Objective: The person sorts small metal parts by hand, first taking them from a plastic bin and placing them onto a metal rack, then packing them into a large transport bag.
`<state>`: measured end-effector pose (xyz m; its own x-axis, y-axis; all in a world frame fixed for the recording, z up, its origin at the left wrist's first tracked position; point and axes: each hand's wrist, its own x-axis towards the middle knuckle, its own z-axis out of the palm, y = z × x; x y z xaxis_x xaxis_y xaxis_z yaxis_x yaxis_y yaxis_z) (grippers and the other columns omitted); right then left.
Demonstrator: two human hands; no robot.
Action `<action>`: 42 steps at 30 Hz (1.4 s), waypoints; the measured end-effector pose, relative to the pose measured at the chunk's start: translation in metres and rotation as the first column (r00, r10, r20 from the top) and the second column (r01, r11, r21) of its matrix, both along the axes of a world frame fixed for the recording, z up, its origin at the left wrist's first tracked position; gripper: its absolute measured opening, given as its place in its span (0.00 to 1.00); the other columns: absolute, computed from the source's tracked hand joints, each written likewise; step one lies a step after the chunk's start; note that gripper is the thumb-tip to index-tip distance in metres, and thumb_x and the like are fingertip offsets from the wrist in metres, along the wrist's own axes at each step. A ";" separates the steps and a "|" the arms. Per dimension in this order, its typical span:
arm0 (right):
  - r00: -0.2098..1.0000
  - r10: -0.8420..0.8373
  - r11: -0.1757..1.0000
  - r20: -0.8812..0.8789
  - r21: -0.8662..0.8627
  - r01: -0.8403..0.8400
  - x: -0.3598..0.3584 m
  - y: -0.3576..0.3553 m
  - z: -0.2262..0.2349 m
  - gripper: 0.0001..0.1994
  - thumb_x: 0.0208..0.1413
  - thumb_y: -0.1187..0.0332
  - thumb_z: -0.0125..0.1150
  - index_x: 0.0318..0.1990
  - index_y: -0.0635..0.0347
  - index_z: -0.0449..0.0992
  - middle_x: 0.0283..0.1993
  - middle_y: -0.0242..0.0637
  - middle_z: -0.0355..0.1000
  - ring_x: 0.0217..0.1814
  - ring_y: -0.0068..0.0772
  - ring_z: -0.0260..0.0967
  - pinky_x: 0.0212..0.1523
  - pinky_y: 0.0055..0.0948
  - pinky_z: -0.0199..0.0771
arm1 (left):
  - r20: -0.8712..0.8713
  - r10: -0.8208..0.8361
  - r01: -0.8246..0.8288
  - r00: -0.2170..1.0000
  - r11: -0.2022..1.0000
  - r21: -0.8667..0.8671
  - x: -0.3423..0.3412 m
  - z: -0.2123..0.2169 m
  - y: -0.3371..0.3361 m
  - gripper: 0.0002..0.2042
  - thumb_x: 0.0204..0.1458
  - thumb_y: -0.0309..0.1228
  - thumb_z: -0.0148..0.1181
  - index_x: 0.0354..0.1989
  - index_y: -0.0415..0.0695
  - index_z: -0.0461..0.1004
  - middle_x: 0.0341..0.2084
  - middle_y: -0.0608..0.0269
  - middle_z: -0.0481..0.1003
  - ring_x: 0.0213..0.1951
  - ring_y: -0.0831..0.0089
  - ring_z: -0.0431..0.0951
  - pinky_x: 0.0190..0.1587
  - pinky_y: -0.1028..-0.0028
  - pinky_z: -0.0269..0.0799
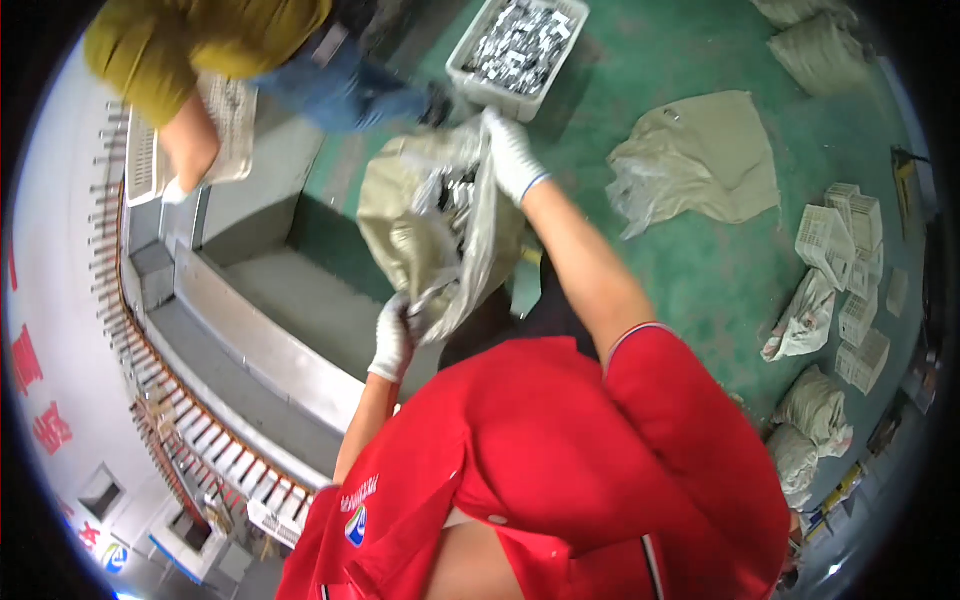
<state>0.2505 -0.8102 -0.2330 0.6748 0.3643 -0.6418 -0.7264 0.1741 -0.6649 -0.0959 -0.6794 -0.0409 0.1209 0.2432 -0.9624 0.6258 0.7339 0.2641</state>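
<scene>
A beige woven sack [385, 205] with a clear plastic liner [478, 245] hangs open-mouthed in front of me. Small shiny metal parts [458, 200] show inside it. My left hand [392, 342], in a white glove, is closed on the near edge of the sack's mouth. At the far edge, my right hand [513, 165], also gloved in white, grips the rim and liner with its fingers closed. Just beyond my right hand stands a pale plastic crate [462, 82] filled with small metal parts.
A person in a yellow shirt [215, 40] holds a white basket [240, 150] at upper left. A curved roller conveyor [215, 410] and metal troughs [290, 345] run along the left. A flattened sack [720, 160] lies on the green floor; stacked baskets [825, 240] and filled sacks [810, 400] stand right.
</scene>
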 end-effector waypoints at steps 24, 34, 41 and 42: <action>0.922 -0.386 0.910 -0.018 -0.172 0.377 0.343 -0.261 0.158 0.25 0.65 0.45 0.65 0.47 0.63 0.80 0.47 0.42 0.79 0.44 0.38 0.76 0.51 0.41 0.79 | 0.494 0.218 -0.298 0.842 0.950 0.088 0.364 0.092 -0.101 0.15 0.53 0.31 0.57 0.47 0.40 0.80 0.43 0.60 0.81 0.51 0.63 0.79 0.64 0.61 0.70; 0.874 -0.483 0.851 0.053 -0.207 0.482 0.436 -0.273 0.101 0.28 0.70 0.45 0.58 0.58 0.64 0.76 0.54 0.44 0.76 0.54 0.39 0.73 0.62 0.42 0.74 | 0.486 -0.827 0.705 0.283 0.523 0.479 0.450 -0.013 -0.098 0.11 0.57 0.37 0.54 0.33 0.42 0.75 0.30 0.63 0.74 0.33 0.67 0.75 0.35 0.66 0.70; 0.954 -0.261 0.739 0.149 -0.604 0.296 0.377 -0.267 -0.094 0.36 0.71 0.38 0.50 0.58 0.71 0.76 0.53 0.43 0.78 0.53 0.38 0.72 0.59 0.39 0.72 | 0.089 0.352 -0.237 0.932 0.775 -0.585 0.447 -0.167 -0.093 0.27 0.62 0.36 0.49 0.65 0.28 0.68 0.63 0.40 0.74 0.66 0.48 0.74 0.72 0.46 0.67; 0.914 -0.403 0.755 0.048 -0.547 0.362 0.366 -0.259 -0.103 0.37 0.70 0.36 0.51 0.61 0.68 0.76 0.54 0.42 0.78 0.54 0.37 0.72 0.60 0.37 0.72 | 0.084 0.302 -0.198 0.949 0.785 -0.587 0.454 -0.165 -0.089 0.27 0.62 0.36 0.49 0.65 0.29 0.69 0.63 0.41 0.74 0.66 0.49 0.74 0.71 0.46 0.68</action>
<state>0.6167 -1.0695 -0.3363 0.6300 -0.3286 -0.7036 -0.7235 0.0807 -0.6855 0.3584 -0.7684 -0.2055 0.3011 -0.2933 -0.9074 0.3847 0.9080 -0.1658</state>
